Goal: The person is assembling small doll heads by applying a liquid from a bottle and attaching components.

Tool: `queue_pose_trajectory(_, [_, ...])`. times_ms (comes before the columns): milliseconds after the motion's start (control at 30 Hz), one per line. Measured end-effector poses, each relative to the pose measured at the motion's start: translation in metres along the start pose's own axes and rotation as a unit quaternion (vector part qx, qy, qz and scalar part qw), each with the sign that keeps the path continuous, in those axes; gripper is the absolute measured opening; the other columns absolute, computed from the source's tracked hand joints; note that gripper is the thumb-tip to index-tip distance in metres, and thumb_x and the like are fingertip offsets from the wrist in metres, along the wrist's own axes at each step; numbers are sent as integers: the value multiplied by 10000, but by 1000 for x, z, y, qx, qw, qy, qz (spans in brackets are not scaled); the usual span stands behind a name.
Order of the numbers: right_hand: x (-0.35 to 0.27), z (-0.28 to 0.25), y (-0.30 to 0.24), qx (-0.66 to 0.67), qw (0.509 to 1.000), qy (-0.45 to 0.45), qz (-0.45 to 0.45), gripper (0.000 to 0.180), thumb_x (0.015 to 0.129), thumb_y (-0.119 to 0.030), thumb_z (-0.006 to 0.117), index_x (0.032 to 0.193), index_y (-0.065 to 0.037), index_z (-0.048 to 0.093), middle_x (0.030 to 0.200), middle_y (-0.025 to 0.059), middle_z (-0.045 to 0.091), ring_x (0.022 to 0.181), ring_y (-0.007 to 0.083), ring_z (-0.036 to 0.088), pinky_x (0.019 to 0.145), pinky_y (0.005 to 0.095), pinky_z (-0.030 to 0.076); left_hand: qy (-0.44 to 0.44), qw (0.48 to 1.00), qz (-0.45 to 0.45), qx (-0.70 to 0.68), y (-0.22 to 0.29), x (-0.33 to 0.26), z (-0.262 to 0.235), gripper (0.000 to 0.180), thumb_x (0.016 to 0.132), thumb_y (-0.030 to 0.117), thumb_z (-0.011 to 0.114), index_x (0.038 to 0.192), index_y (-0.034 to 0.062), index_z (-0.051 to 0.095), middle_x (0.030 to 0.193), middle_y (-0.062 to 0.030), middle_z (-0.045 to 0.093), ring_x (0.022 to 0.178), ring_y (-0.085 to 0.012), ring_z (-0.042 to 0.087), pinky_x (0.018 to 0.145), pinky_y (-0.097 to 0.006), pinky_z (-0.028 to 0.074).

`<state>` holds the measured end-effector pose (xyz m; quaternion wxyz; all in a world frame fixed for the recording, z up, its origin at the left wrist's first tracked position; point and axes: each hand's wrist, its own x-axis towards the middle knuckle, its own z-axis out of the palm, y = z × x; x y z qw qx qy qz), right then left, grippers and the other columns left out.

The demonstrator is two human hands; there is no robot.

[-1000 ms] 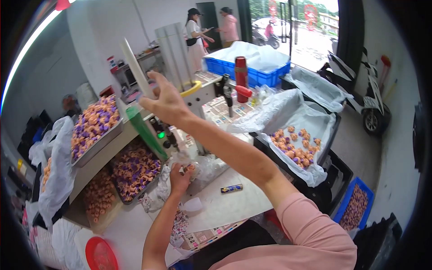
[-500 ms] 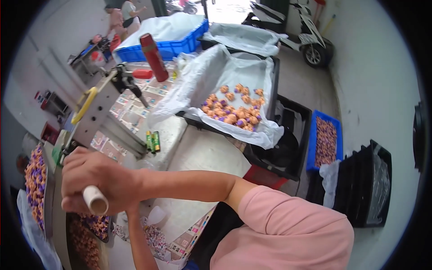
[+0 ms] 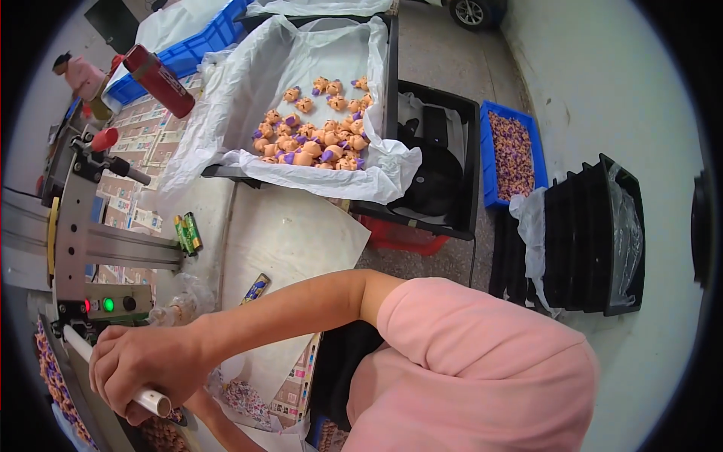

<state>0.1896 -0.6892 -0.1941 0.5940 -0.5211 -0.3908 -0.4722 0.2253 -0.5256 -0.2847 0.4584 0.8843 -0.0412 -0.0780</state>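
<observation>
My right hand [image 3: 151, 369] is wrapped round a white tubular lever [image 3: 79, 344], whose open end sticks out below the fist. The lever joins a metal press frame [image 3: 71, 241] at the left. Under the right arm, my left forearm [image 3: 218, 426] reaches toward the same spot; its hand is hidden behind the right one. Beside the hands, small orange-and-purple pieces [image 3: 56, 377] fill a tray at the lower left, and more lie below the lever. A control box [image 3: 113, 300] with a green and a red light stands just beyond the fist.
A lined black crate [image 3: 233, 172] holds several orange-and-purple figure heads [image 3: 316, 139]. Green-and-yellow tubes [image 3: 188, 233] and a red flask [image 3: 158, 81] stand on the table. At right are a blue bin [image 3: 489, 162] of pieces and stacked black crates [image 3: 587, 241]. A person [image 3: 83, 79] is far left.
The view has swung, so the crates and table sit farther left and higher. My right hand, still round the lever, appears lower, and more of the lever's length and the lit control box show.
</observation>
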Motion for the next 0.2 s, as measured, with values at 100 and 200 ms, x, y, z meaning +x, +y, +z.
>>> queue_pose_trajectory(100, [-6, 1, 1, 5, 1000, 22, 13, 157, 671, -122, 726, 673, -148, 572, 818, -55, 605, 951, 167, 575, 904, 377, 321, 23, 994, 76, -80, -49, -3, -19, 312, 864, 124, 625, 1151, 31, 542, 942, 2, 594, 596, -73, 512, 485, -195, 364])
queue_pose_trajectory(200, [-8, 4, 7, -1, 998, 55, 1, 152, 666, -75, 694, 659, -180, 584, 806, -78, 614, 922, 152, 580, 840, 327, 325, -26, 985, 74, -157, -52, -24, -32, 360, 852, 121, 632, 1190, 41, 536, 1075, -25, 586, 707, -46, 529, 481, -184, 370])
